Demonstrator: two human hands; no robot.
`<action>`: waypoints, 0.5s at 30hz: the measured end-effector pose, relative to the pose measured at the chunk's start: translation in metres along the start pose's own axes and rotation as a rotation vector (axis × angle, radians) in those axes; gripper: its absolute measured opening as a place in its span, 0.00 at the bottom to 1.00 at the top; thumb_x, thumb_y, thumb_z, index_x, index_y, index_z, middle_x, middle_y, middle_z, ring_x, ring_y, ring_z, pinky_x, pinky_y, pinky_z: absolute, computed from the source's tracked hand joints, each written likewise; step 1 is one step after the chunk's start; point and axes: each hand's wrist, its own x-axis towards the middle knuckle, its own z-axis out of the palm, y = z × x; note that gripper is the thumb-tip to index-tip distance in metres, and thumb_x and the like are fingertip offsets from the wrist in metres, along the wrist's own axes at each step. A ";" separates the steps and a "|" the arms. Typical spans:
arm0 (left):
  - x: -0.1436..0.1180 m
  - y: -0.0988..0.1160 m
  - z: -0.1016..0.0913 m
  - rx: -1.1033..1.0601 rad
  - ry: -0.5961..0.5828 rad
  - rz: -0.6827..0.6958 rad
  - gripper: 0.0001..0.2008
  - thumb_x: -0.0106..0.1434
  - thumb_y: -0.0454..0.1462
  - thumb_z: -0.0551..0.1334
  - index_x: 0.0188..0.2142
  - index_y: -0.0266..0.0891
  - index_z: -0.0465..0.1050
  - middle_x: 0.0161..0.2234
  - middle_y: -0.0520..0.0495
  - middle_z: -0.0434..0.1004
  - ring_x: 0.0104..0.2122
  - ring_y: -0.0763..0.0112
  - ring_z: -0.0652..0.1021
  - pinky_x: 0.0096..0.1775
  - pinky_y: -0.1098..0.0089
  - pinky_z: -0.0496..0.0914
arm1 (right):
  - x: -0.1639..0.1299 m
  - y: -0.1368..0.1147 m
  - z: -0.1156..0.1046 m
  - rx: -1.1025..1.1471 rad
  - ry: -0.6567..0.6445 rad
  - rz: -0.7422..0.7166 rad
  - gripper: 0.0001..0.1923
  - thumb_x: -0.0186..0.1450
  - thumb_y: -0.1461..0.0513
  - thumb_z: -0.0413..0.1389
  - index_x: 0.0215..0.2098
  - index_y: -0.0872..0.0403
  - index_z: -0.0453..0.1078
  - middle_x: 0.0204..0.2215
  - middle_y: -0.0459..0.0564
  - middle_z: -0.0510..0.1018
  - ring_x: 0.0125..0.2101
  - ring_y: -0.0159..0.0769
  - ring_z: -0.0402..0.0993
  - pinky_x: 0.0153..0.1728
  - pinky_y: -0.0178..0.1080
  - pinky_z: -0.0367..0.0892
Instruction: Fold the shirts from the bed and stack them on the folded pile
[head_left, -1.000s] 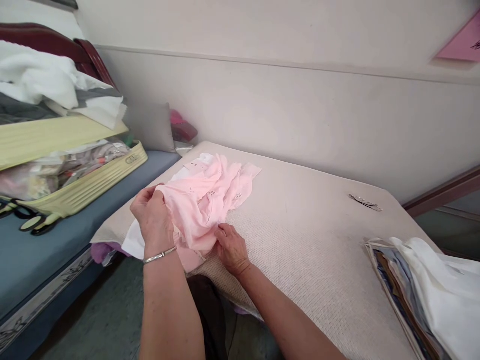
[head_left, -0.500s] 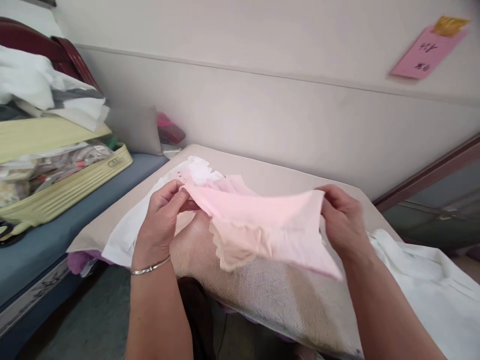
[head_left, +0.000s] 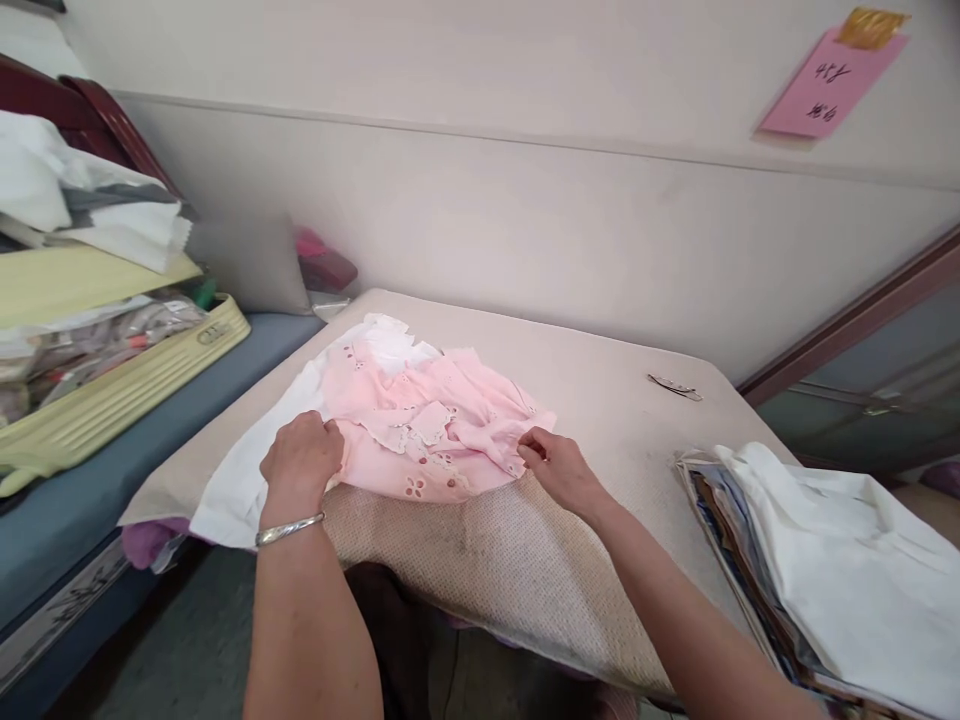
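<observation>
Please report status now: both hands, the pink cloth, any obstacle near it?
Left hand and right hand pinch pink cloth edges. Cloth lies flat on padded table, over white fabric. Metal clip apart, not obstructing.

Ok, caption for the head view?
Both hands, left hand and right hand, press pink eyelet fabric flat on a padded table.

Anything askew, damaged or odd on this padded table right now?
Nothing looks damaged or spilled. The pink eyelet fabric lies rumpled on a white cloth that hangs over the beige padded table's near-left edge. The left hand and right hand grip its two sides. A small metal clip lies alone toward the far edge.
</observation>
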 end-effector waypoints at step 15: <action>0.002 -0.006 -0.010 0.011 0.022 -0.060 0.09 0.58 0.39 0.60 0.23 0.43 0.67 0.23 0.39 0.73 0.34 0.43 0.78 0.37 0.49 0.70 | -0.008 -0.006 -0.080 0.379 0.247 0.039 0.15 0.67 0.49 0.54 0.34 0.52 0.68 0.25 0.42 0.66 0.25 0.32 0.60 0.24 0.34 0.55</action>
